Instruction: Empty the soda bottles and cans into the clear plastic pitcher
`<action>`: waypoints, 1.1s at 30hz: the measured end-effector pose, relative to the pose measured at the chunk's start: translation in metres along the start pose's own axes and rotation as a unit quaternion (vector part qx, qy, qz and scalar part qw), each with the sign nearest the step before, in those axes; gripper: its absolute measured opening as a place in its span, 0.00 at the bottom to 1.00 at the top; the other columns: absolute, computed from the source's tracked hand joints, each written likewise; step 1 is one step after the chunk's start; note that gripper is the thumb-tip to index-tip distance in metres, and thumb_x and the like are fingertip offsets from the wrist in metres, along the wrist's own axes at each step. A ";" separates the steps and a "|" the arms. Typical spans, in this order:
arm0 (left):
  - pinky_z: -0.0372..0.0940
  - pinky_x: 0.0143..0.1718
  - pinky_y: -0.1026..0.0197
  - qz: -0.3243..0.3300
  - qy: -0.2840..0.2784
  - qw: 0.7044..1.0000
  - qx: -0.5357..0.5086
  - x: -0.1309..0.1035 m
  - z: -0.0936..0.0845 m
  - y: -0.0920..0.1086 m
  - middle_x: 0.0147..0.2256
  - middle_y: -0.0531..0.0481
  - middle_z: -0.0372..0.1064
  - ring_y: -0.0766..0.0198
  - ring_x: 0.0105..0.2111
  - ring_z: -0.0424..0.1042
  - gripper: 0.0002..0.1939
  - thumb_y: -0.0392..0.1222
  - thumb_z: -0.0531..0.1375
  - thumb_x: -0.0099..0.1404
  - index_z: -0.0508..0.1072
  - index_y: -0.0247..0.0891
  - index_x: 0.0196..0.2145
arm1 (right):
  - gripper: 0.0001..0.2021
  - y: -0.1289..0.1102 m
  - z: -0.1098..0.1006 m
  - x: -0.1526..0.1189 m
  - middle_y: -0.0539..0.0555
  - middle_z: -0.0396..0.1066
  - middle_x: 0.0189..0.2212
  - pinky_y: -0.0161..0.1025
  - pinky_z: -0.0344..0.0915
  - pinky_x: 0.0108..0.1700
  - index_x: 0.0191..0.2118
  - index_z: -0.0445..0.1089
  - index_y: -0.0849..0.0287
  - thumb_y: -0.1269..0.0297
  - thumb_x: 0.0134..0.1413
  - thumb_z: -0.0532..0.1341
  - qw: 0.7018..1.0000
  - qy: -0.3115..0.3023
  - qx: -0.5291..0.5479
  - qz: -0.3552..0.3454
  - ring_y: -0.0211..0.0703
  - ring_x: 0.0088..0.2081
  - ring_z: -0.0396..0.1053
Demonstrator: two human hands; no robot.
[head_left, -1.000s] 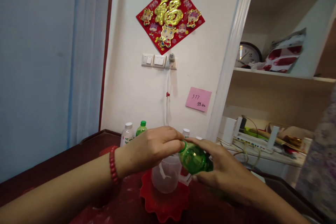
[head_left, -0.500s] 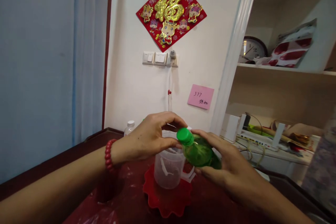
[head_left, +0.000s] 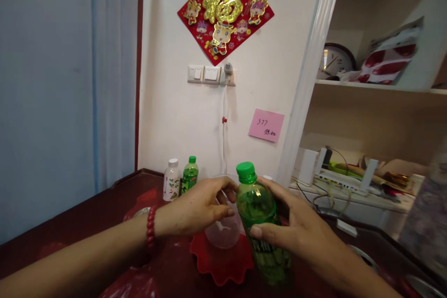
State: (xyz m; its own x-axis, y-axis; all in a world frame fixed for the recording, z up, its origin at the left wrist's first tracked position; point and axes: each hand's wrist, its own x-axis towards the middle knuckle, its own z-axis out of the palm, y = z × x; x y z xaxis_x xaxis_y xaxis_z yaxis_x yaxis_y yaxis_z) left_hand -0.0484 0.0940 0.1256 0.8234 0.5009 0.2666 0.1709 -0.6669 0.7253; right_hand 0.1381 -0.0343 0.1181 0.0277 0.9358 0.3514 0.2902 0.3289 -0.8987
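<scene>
A green bottle [head_left: 256, 202] was gripped in the right hand [head_left: 293, 226], just right of the lower centre of the frame; the thumb was laid across its front, and it was leaned slightly, top toward the left. The green cap [head_left: 246, 171] was seated on the neck — the bottle was judged to be closed, although the tightness of the cap could not be told. The bottle was not yet released from the hand, and no liquid was seen being poured. The left hand [head_left: 195, 205], on whose wrist a red beaded bracelet [head_left: 150, 228] was worn, was held with thumb and fingers parted and loosely curled, nothing being visibly grasped; whether the bottle was touched by its fingertips could not be determined. Below, at lower centre, a translucent jug [head_left: 223, 235] was stood on a red wavy-edged mat [head_left: 221, 267]; its contents could not be made out. A white-capped bottle [head_left: 171, 184] and a smaller-looking green-capped bottle [head_left: 190, 174] were placed upright side by side, left of centre.
</scene>
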 end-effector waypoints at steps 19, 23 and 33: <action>0.66 0.32 0.62 0.061 0.099 0.986 -0.119 -0.009 -0.003 0.026 0.32 0.51 0.71 0.64 0.31 0.69 0.15 0.51 0.68 0.62 0.76 0.37 0.38 | 0.39 0.027 0.009 -0.011 0.55 0.61 0.65 0.60 0.51 0.68 0.66 0.62 0.49 0.70 0.45 0.65 0.983 0.011 -0.184 -0.024 0.55 0.66 0.57; 0.69 0.43 0.61 0.171 0.053 0.984 0.005 -0.015 -0.018 0.035 0.38 0.50 0.77 0.63 0.38 0.74 0.09 0.39 0.69 0.63 0.81 0.41 0.43 | 0.38 0.029 0.005 -0.015 0.55 0.60 0.66 0.60 0.51 0.68 0.66 0.63 0.48 0.68 0.46 0.67 0.986 -0.005 -0.165 -0.022 0.56 0.66 0.56; 0.64 0.60 0.55 0.249 0.002 0.966 0.074 -0.029 -0.030 0.046 0.57 0.48 0.73 0.58 0.57 0.71 0.23 0.35 0.66 0.67 0.72 0.46 0.58 | 0.37 0.019 0.005 -0.016 0.54 0.60 0.66 0.58 0.53 0.67 0.67 0.62 0.48 0.63 0.49 0.68 0.988 0.000 -0.152 -0.031 0.56 0.66 0.57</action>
State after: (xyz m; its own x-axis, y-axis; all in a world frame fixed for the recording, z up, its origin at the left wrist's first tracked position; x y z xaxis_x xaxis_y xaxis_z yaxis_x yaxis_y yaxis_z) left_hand -0.0804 0.0655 0.1700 0.8217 0.1002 0.5610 -0.1692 -0.8971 0.4081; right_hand 0.1381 -0.0428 0.0942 0.0011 0.9151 0.4033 0.5654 0.3321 -0.7550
